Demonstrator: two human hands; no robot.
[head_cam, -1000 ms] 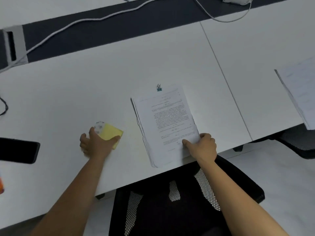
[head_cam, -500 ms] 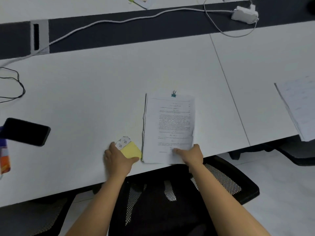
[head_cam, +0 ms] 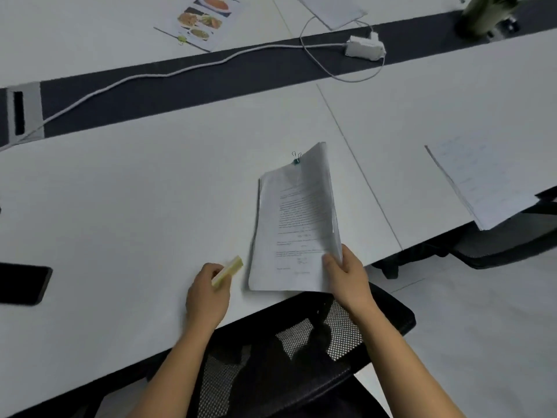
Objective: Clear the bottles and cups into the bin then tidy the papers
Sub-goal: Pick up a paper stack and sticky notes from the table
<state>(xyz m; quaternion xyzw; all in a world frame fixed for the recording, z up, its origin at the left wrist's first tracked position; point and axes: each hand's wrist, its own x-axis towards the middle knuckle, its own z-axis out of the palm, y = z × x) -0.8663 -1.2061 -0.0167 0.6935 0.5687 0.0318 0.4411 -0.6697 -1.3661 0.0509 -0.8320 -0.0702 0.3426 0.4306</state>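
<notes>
A printed paper stack [head_cam: 295, 224] with a green binder clip [head_cam: 296, 160] at its top lies near the front edge of the white desk [head_cam: 135, 206]. My right hand [head_cam: 346, 276] grips the stack's lower right corner and lifts that side off the desk. A yellow sticky-note pad [head_cam: 229, 270] is pinched edge-up in my left hand [head_cam: 208, 294], just left of the stack. A second paper stack [head_cam: 485, 182] lies at the right desk edge. No bottles or cups are in view.
A black phone [head_cam: 22, 285] lies at the far left. A white cable [head_cam: 150, 75] and power adapter [head_cam: 364, 49] run along the dark central strip. A food menu sheet [head_cam: 205, 21] lies beyond it. A black mesh chair [head_cam: 301, 351] sits under the front edge.
My right hand has raised the right side of the clipped stack off the desk. My left hand has lifted the yellow pad from flat to edge-up. The view has tilted upward.
</notes>
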